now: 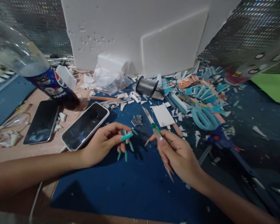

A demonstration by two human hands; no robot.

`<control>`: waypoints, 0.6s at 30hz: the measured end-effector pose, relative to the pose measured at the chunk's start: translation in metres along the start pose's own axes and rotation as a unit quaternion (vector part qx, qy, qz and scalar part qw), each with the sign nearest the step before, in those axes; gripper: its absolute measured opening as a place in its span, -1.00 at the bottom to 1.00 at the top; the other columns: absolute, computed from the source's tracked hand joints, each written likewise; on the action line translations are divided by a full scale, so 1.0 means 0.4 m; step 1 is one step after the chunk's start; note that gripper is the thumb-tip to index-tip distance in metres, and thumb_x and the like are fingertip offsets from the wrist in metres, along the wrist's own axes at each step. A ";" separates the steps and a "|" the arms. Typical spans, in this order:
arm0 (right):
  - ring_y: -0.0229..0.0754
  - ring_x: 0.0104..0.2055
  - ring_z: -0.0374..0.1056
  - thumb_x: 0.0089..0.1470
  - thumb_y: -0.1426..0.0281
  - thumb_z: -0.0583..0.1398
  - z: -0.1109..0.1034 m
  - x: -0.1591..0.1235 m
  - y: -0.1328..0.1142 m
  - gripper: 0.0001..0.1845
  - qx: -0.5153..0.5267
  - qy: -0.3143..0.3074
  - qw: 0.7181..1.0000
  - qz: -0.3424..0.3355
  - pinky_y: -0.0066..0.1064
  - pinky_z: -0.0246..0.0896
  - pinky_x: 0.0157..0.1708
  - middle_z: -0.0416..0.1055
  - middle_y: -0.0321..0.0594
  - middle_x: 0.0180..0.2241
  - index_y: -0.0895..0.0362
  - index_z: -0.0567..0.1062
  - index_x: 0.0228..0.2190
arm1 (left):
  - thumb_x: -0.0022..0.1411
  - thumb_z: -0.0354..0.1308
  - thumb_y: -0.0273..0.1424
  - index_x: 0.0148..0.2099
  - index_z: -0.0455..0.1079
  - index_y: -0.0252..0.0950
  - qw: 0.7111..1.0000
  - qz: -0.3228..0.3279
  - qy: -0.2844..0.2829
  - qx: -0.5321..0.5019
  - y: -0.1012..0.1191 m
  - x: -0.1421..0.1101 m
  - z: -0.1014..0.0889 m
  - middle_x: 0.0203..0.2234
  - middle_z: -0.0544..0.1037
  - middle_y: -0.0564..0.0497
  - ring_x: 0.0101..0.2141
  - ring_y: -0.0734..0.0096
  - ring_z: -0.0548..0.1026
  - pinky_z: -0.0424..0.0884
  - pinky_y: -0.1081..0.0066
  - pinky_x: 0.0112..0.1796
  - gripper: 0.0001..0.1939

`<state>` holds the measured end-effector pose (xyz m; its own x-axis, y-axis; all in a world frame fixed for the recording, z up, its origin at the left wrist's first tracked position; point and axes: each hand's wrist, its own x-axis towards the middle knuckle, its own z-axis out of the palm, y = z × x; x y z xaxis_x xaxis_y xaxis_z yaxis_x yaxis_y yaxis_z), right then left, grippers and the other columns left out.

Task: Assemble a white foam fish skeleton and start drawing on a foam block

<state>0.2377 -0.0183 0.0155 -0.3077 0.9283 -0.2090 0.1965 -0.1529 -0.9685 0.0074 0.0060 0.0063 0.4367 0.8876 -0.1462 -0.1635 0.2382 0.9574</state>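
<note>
My left hand (105, 141), with long teal nails, pinches a small grey-and-white piece (123, 133) between thumb and fingers above the blue mat (121, 193). Part of that piece is hidden by the fingertips. In my right hand (179, 152) is a craft knife (148, 115) with a green collar, its blade pointing up and to the left. The blade is apart from the piece. Just beyond both hands, small grey cut pieces (137, 120) lie on the mat. A white rectangular foam piece (163, 114) rests behind the knife.
Left of my hands lie a white-cased phone (85, 126), a dark phone (41, 122) and a tilted Pepsi bottle (53, 84). Behind are a spool (147, 87), a plastic bag (112, 74) and many foam scraps. Light-blue-handled scissors (203, 116) and dark blue-handled scissors (233, 155) lie right.
</note>
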 end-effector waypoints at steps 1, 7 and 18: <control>-0.44 -0.79 0.01 0.27 0.06 0.02 -0.001 -0.001 0.001 -0.60 -0.001 0.001 1.000 0.001 -0.60 0.04 -0.76 0.10 -0.53 -0.75 0.15 0.40 -0.25 | 0.21 0.28 -0.26 -0.13 0.41 -0.37 1.000 -0.004 0.002 0.009 0.000 -0.001 0.000 -0.55 0.49 0.10 -0.57 0.57 0.50 0.46 0.57 -0.50 -0.71; -0.43 -0.78 0.01 0.27 0.07 0.02 -0.001 -0.005 0.005 -0.61 -0.008 -0.010 1.000 0.007 -0.58 0.08 -0.75 0.10 -0.53 -0.75 0.14 0.39 -0.24 | 0.09 0.33 -0.47 0.01 0.42 -0.36 0.999 -0.030 0.018 0.033 -0.004 -0.005 0.001 -0.51 0.50 0.11 -0.51 0.52 0.51 0.49 0.49 -0.39 -0.59; -0.44 -0.77 0.01 0.25 0.05 0.03 0.011 -0.007 -0.007 -0.57 0.017 -0.045 0.999 0.025 -0.58 0.01 -0.72 0.09 -0.53 -0.75 0.17 0.40 -0.26 | 0.24 0.24 -0.35 0.21 0.32 -0.28 0.981 0.049 -0.042 0.182 -0.012 -0.015 -0.012 -0.40 0.53 0.01 -0.44 0.46 0.46 0.43 0.47 -0.38 -0.49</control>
<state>0.2339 -0.0218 0.0184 -0.3803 0.8852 -0.2678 0.1833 -0.2116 -0.9600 0.0012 0.0016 0.0014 0.5085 0.8600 -0.0434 0.1116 -0.0158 0.9936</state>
